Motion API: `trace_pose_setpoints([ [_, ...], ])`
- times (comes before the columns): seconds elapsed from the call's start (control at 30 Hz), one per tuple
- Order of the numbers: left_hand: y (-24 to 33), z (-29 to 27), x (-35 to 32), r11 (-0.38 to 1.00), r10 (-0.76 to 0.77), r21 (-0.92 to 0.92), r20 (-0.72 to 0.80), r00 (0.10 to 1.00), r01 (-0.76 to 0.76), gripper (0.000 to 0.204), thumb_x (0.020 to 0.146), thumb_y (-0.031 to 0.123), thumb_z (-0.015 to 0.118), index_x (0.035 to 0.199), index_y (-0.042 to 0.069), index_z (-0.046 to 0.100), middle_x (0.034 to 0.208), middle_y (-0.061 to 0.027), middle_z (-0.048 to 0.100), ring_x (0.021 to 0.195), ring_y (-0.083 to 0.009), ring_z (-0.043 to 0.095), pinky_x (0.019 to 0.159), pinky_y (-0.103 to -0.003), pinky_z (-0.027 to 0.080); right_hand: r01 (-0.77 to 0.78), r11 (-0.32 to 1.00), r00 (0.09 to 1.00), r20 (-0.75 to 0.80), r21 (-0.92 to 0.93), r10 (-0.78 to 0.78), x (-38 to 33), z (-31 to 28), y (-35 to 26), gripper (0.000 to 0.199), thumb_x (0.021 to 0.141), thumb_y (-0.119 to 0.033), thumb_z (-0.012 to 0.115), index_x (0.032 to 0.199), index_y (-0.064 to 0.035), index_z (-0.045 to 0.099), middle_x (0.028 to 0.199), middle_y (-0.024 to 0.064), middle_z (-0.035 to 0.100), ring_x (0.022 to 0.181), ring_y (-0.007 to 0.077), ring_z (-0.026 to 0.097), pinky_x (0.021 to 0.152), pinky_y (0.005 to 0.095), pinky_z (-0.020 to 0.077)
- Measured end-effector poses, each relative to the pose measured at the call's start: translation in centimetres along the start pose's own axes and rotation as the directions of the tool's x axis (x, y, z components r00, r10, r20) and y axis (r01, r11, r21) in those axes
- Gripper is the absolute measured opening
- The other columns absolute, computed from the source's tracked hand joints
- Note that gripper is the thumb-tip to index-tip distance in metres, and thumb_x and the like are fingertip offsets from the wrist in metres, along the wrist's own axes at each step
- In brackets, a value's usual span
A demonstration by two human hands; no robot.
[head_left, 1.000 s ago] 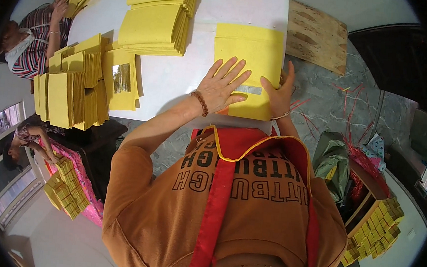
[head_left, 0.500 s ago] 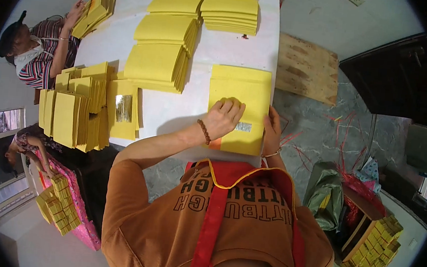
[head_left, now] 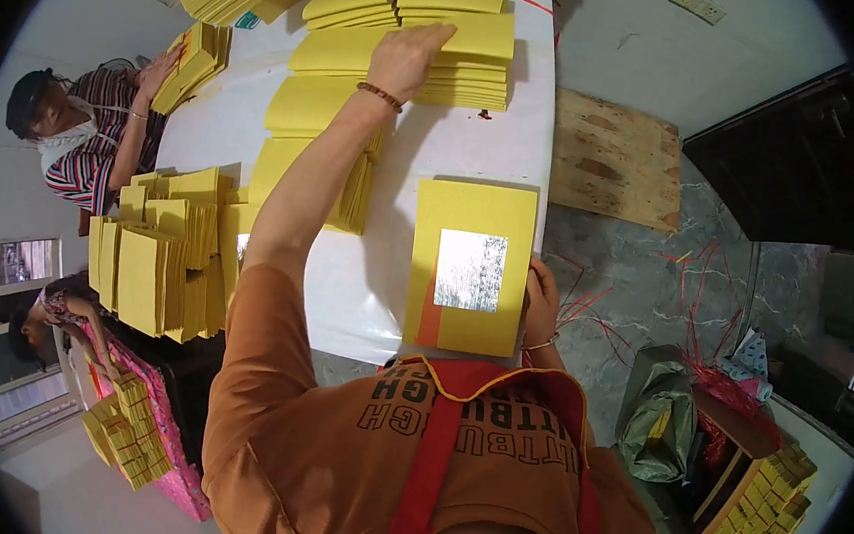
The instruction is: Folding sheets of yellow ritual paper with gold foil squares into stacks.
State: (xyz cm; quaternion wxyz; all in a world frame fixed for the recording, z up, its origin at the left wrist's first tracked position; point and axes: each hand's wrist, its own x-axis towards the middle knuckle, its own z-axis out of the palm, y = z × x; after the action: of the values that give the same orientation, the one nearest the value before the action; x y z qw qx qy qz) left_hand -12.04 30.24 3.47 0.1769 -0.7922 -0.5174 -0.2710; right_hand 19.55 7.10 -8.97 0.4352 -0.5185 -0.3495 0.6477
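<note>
The left hand (head_left: 408, 62) is reached far forward, its fingers close together and pointing right over a stack of folded yellow paper (head_left: 470, 75); whether they pinch any of it, I cannot tell. That stack lies under and to the right of the fingertips, its long axis running left to right, and the left hand is by far the nearer.

The right hand (head_left: 543, 301), back toward the body, is at the right edge of a yellow sheet (head_left: 480, 208); its fingers are partly hidden, so its hold cannot be told. The sheet lies just left of this hand, long axis running away from the body, with a silver square (head_left: 472, 273) facing up. Beneath is the white tabletop (head_left: 350, 286).

Left and nearer the body from the left hand, upright yellow packets (head_left: 150, 280) crowd together. Right and bodyward of the right hand sit a green bag (head_left: 654, 415) with something yellow showing in it, and a brown box (head_left: 736, 420) with red cords (head_left: 710, 390) by its opening.
</note>
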Motion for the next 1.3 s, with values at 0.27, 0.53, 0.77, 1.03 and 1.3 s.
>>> trace_pose_setpoints([
  [0.27,-0.7,4.2,-1.0,0.996,-0.086,0.006,0.304,0.949,0.089,0.042,0.079,0.002,0.049,0.120,0.012,0.050,0.116,-0.0107,0.056,0.104,-0.0267,0.054,0.090,-0.038,0.042,0.026,0.999,0.999,-0.045,0.025,-0.025,0.3,-0.4,0.9,0.024,0.091,-0.014,0.045,0.109,-0.0005,0.054,0.105,0.0059,0.056,0.098,0.0148,0.051,0.086,0.0267,0.0386],
  [0.53,-1.3,5.0,-2.6,0.968,-0.131,-0.129,0.477,0.869,0.217,0.053,0.083,0.036,0.048,0.130,0.013,0.040,0.132,-0.0139,0.042,0.123,-0.0291,0.036,0.099,-0.038,0.031,0.015,1.000,0.999,-0.033,0.015,-0.015,0.3,-0.8,1.4,0.023,0.091,-0.013,0.045,0.109,-0.0006,0.054,0.106,0.0060,0.056,0.098,0.0143,0.051,0.086,0.0261,0.0389],
  [0.77,-0.8,5.4,-3.2,0.994,-0.103,0.026,0.468,0.878,0.103,0.068,0.080,0.052,0.051,0.133,0.013,0.034,0.138,-0.0116,0.032,0.128,-0.0282,0.028,0.103,-0.042,0.023,-0.025,1.000,0.998,-0.063,0.014,0.026,0.6,-0.4,0.9,0.028,0.093,-0.019,0.044,0.110,0.0009,0.054,0.108,0.0076,0.056,0.100,0.0151,0.050,0.089,0.0270,0.0379],
  [1.03,-1.0,3.0,-0.8,0.997,-0.070,0.076,0.583,0.809,0.032,0.077,0.075,0.050,0.059,0.136,0.016,0.027,0.139,-0.0112,0.030,0.128,-0.0298,0.028,0.103,-0.045,0.025,-0.039,0.991,0.999,-0.029,-0.128,0.035,1.3,-0.1,-2.6,0.043,0.093,-0.039,0.037,0.117,-0.0055,0.051,0.107,0.0018,0.058,0.089,0.0082,0.054,0.071,0.0226,0.0404],
  [1.3,4.4,-4.3,-4.3,0.980,-0.070,-0.162,0.270,0.960,0.117,0.057,0.077,0.026,0.063,0.127,0.011,0.041,0.131,-0.0158,0.039,0.118,-0.0318,0.040,0.094,-0.043,0.035,-0.067,0.985,0.998,-0.009,-0.158,0.066,-0.7,0.6,-4.6,0.034,0.093,-0.026,0.042,0.116,-0.0026,0.049,0.109,0.0057,0.055,0.097,0.0133,0.049,0.082,0.0264,0.0378],
])
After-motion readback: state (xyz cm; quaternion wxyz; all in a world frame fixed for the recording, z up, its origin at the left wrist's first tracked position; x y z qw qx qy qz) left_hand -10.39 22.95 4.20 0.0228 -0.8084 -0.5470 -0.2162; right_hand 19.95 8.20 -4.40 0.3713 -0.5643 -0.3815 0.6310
